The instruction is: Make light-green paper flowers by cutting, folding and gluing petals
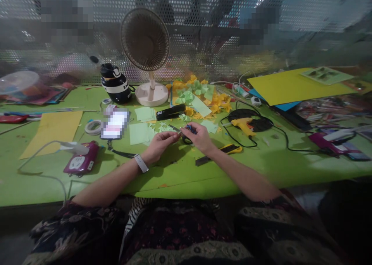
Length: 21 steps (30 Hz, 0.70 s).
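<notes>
My right hand (200, 136) is closed on a pair of scissors (187, 140) with dark blue handles, the blades pointing left. My left hand (161, 144) is pinched just left of it, the fingertips meeting the right hand's; what they hold is too small to make out. Beyond my hands lie pale green paper squares (138, 134) and small green scraps. A black stapler (171, 112) rests behind them. Further back is a pile of yellow paper flowers (222, 102) with green paper pieces (186, 97) on top. A yellow utility knife (232, 148) lies under my right forearm.
A white fan (151, 96) and dark bottle (116, 87) stand at the back. Left are a phone (115, 124), tape roll (93, 127) and purple power bank (81, 158). Right are a yellow glue gun (244, 126) with its black cord and a large yellow sheet (279, 86).
</notes>
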Tool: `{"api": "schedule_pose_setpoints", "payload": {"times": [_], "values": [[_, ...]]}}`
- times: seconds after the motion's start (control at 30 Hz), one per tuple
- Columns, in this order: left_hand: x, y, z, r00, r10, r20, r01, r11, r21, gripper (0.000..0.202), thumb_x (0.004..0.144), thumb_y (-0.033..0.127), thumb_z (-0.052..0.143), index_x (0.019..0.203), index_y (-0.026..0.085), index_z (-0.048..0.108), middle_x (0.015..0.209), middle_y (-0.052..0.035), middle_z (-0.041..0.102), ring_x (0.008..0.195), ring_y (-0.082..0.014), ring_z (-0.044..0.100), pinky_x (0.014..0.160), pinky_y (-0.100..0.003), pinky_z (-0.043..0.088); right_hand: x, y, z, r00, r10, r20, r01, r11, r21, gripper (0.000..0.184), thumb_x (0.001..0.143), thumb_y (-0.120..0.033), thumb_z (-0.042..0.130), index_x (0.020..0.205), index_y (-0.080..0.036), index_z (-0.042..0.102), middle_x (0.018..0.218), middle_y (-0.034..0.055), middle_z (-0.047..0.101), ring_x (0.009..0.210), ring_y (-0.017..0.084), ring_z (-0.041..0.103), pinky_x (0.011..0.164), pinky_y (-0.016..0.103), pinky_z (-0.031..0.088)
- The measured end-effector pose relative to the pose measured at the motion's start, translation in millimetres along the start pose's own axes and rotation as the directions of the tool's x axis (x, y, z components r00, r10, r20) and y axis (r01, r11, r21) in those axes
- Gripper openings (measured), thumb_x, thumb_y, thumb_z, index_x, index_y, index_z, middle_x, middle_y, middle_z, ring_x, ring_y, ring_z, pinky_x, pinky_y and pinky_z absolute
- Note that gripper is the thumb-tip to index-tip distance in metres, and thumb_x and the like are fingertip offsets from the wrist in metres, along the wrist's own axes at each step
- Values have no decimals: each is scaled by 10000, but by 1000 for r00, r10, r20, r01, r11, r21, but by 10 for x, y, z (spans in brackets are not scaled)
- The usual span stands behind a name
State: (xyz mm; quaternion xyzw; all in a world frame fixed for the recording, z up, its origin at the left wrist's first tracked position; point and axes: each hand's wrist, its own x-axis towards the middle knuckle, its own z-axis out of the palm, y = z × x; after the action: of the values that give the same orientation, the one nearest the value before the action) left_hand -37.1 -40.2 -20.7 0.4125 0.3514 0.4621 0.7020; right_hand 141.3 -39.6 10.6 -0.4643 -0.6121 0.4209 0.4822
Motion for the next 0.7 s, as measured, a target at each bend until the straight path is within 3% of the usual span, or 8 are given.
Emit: {"api": "schedule_pose_setpoints", "payload": {"times": [0.23, 0.5, 0.7], "values": [[-11, 29, 4, 1000, -18, -9, 18, 999, 44, 336, 622, 391, 903, 843, 166, 785, 884, -48, 780, 817, -141, 703, 897, -314, 536, 14, -3, -31, 1000, -6, -13, 6, 1000, -27, 309, 777, -473, 705, 735, -191, 586, 643, -19, 514, 585, 120, 438, 537, 267, 366], [-35, 91, 44, 999, 5, -33, -2, 998, 70, 367, 593, 434, 906, 817, 169, 788, 878, -57, 786, 830, -163, 715, 935, -357, 547, 19, 26, -39, 1000, 5, 12, -4, 1000, -26, 366, 782, -546, 713, 810, -195, 612, 703, -7, 560, 623, 135, 484, 561, 279, 380], [26, 138, 4, 986, 69, -151, -71, 997, -6, 373, 558, 433, 922, 796, 181, 784, 908, -49, 787, 886, -171, 719, 1008, -386, 526, 2, -5, -66, 996, -75, 49, 84, 975, -208, 445, 936, -595, 489, 717, -208, 520, 613, -31, 458, 568, 126, 414, 563, 287, 322]]}}
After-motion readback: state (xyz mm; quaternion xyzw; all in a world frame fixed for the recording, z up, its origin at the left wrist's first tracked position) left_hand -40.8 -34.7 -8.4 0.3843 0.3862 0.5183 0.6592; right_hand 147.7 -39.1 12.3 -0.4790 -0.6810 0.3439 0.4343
